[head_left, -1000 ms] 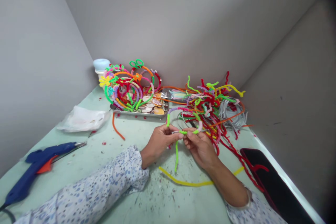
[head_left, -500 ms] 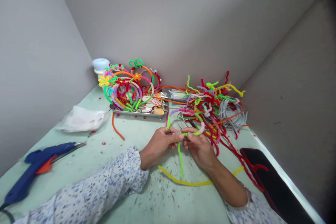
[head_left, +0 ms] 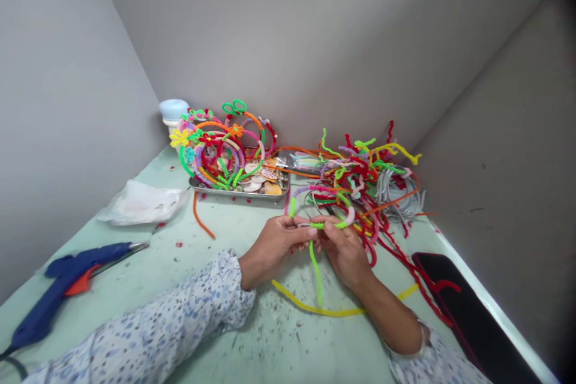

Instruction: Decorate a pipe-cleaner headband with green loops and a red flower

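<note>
My left hand [head_left: 275,246] pinches the bare white end of a headband [head_left: 350,215], which is wrapped in purple, pink, green and pale pink pipe cleaner. On the same stretch, my right hand [head_left: 346,255] is closed, its thumb and fingers on the bright green wrapping beside the left thumb. From between the hands a loose tail of green pipe cleaner [head_left: 317,276] hangs down toward the table. Below it, a yellow pipe cleaner [head_left: 310,309] lies curved on the table, partly behind my right forearm. My lower fingers are mostly hidden behind the work.
Finished pipe-cleaner headbands [head_left: 216,156] are heaped on a metal tray [head_left: 243,195] of cutouts. Right of them lies a tangle of pipe cleaners [head_left: 355,168] beside a coil of grey bands [head_left: 392,195]. A blue glue gun [head_left: 67,282], plastic bag [head_left: 144,204] and phone [head_left: 472,312] flank my arms.
The green tail has swung slightly to the right and its lower end now reaches the yellow pipe cleaner. My hands have shifted only slightly, both still on the headband.
</note>
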Motion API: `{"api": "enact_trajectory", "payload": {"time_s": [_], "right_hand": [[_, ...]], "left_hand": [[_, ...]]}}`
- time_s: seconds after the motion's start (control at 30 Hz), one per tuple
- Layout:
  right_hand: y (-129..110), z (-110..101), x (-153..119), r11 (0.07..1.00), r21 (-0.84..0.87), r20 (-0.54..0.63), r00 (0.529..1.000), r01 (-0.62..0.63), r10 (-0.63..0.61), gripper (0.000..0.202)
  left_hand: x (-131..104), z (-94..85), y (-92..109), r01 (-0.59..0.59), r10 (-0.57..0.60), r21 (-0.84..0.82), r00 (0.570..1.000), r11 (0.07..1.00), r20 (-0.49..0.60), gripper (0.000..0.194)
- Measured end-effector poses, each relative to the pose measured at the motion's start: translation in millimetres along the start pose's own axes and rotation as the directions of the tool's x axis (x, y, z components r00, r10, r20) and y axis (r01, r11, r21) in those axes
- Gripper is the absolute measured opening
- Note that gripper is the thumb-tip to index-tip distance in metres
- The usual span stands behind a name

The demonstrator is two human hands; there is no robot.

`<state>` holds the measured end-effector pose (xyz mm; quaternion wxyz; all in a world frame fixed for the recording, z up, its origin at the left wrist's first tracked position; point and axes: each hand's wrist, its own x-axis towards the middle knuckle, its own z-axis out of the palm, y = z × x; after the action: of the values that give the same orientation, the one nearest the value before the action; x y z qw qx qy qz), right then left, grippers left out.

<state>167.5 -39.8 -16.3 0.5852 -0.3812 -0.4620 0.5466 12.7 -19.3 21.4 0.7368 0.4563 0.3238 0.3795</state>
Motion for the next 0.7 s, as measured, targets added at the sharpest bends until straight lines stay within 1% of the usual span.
{"api": "enact_trajectory", "payload": {"time_s": [0.1, 0.3, 0.4, 0.5, 0.57, 0.6, 0.63, 0.67, 0.7], "right_hand": [[-1.1, 0.8, 0.4, 1.0, 0.028, -0.023, 1.0, 0.003, -0.002, 0.025], [-8.6, 7.5, -0.8, 0.994, 0.1, -0.021, 0.999, -0.036, 0.038, 0.023], [-13.2, 12.4, -1.4, 0.986, 0.151, -0.055, 0.996, -0.067, 0.076, 0.024], [-13.8, 15.9, -2.8, 0.983, 0.163, -0.084, 0.992, -0.082, 0.097, 0.028], [-12.6, 16.8, -5.1, 0.994, 0.093, -0.129, 0.989, -0.057, 0.069, 0.029], [-12.3, 16.9, -6.8, 0.999, 0.016, -0.17, 0.985, -0.029, 0.031, 0.031], [-12.5, 16.9, -8.7, 0.995, -0.095, -0.219, 0.975, 0.012, -0.033, 0.033], [-13.4, 16.9, -10.7, 0.971, -0.23, -0.268, 0.954, 0.072, -0.134, 0.032], [-15.0, 16.9, -12.7, 0.913, -0.38, -0.295, 0.916, 0.149, -0.272, 0.028]], "left_hand": [[0.2, -0.7, 1.1, 0.004, -0.005, 0.02, 1.0, 1.0, 0.011, 0.024], [0.6, -1.7, -1.1, 0.009, 0.0, 0.089, 0.995, 0.996, -0.097, 0.027], [0.4, -0.7, -1.0, -0.029, 0.038, 0.074, 0.993, 0.997, -0.116, 0.028], [-0.6, 1.1, 2.6, -0.075, 0.092, 0.12, 0.986, 0.99, -0.14, 0.027], [-1.7, 2.6, 6.5, -0.115, 0.14, 0.158, 0.977, 0.981, -0.163, 0.025], [-2.3, 3.2, 8.7, -0.136, 0.165, 0.167, 0.971, 0.977, -0.174, 0.023], [-3.0, 3.8, 10.9, -0.158, 0.189, 0.172, 0.965, 0.972, -0.184, 0.022], [-3.6, 4.3, 12.8, -0.172, 0.206, 0.179, 0.96, 0.969, -0.191, 0.02], [-4.2, 4.7, 14.5, -0.182, 0.219, 0.189, 0.955, 0.965, -0.199, 0.019]]}}
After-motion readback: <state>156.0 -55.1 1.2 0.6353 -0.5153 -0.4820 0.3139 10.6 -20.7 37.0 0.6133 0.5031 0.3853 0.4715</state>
